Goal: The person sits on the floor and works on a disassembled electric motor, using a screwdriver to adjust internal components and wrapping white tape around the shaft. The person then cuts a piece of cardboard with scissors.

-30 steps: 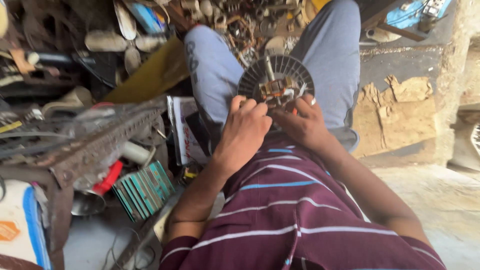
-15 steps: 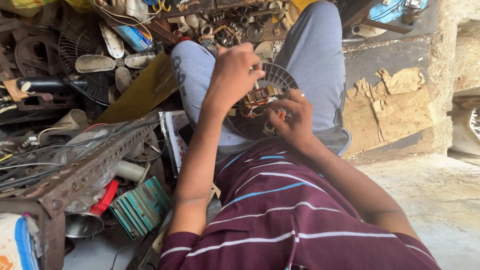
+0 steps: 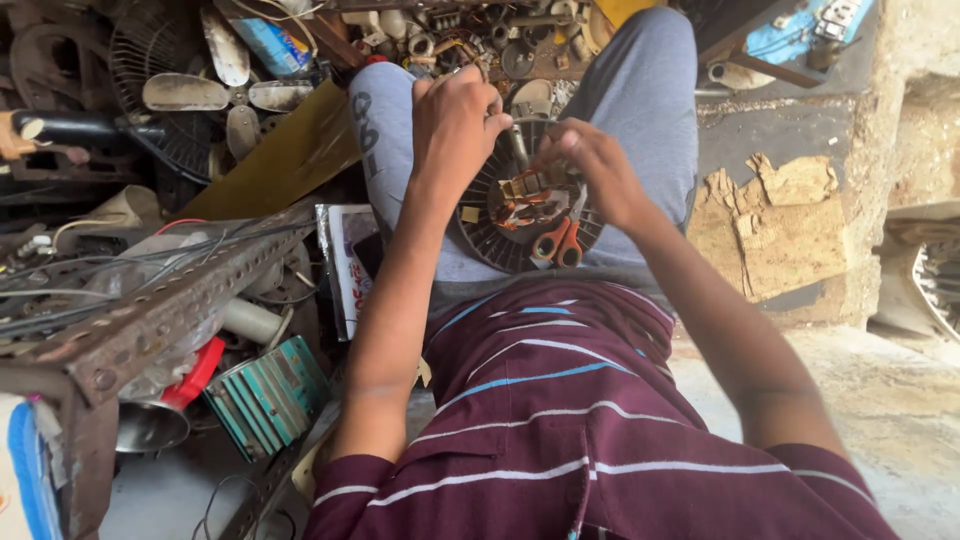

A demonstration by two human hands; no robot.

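Observation:
A round black fan motor housing [image 3: 490, 235] with copper windings in its middle rests on my lap, between my grey-trousered knees. My left hand [image 3: 455, 125] is closed around the metal shaft that stands up from the motor. My right hand [image 3: 590, 170] pinches the winding block at the motor's centre. Orange-handled scissors [image 3: 557, 243] lie on the housing just below my right hand.
A rusty perforated metal rack [image 3: 150, 320] with wires stands at the left. Beside it lie a teal ribbed part [image 3: 270, 395] and a red piece [image 3: 195, 372]. Old fan blades [image 3: 215, 92] and scrap parts fill the floor ahead. Torn cardboard [image 3: 775, 230] leans at the right.
My left hand has lifted from the motor's face and taken hold of the shaft. My right hand has shifted onto the winding block, and the scissors now show.

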